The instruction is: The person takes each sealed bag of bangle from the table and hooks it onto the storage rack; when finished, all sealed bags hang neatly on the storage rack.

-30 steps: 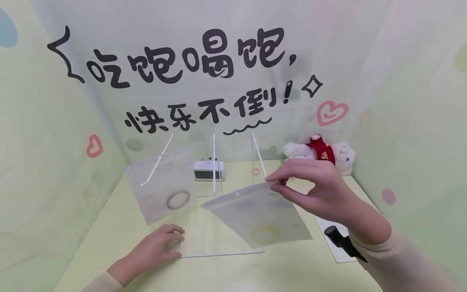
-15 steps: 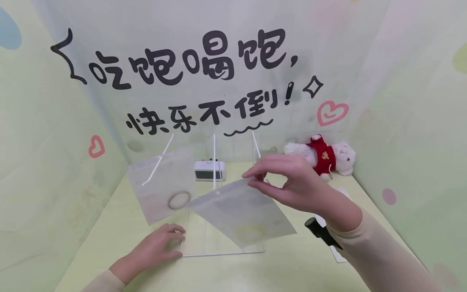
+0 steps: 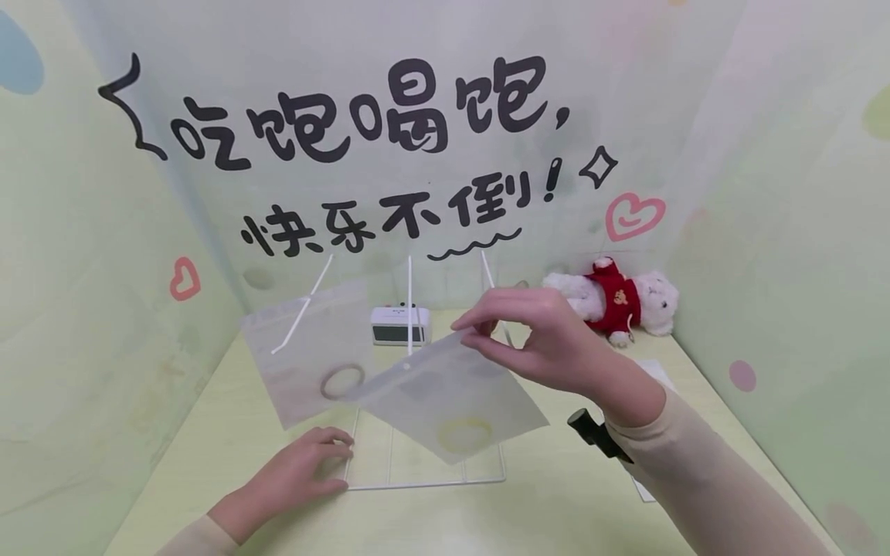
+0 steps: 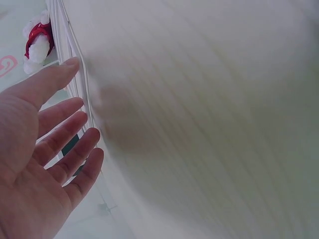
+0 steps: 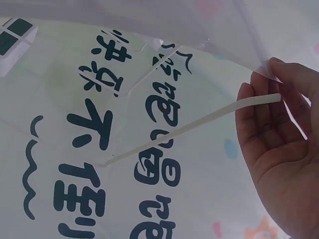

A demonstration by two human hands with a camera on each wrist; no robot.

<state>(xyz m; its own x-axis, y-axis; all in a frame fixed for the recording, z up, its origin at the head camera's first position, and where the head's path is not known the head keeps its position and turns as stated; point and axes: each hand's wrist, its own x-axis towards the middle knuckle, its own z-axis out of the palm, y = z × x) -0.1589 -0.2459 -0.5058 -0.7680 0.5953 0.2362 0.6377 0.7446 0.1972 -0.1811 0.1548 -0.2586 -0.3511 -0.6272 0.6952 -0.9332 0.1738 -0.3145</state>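
Note:
My right hand (image 3: 549, 340) pinches the top corner of a translucent zip bag (image 3: 501, 394) between thumb and index finger. A yellow ring (image 3: 464, 450) shows through the bag, which hangs tilted. The hole in its top edge is right by the tip of the middle prong of a white wire rack (image 3: 424, 485). On the rack's left prong hangs a second zip bag (image 3: 299, 332) with a brownish ring (image 3: 324, 384) inside. My left hand (image 3: 295, 467), fingers relaxed, touches the left side of the rack's base. In the right wrist view, a prong (image 5: 199, 122) passes in front of the fingers.
A white digital clock (image 3: 401, 326) stands behind the rack. At the back right lies a white plush toy (image 3: 619, 297) in red clothing. A white sheet (image 3: 657, 371) is partly hidden under the right forearm, near a black cylindrical object (image 3: 591, 428). Printed fabric walls enclose the table.
My right hand has carried its zip bag leftward and slightly up, bringing the bag's hole to the middle prong's tip. My left hand and the hanging bag have stayed in place.

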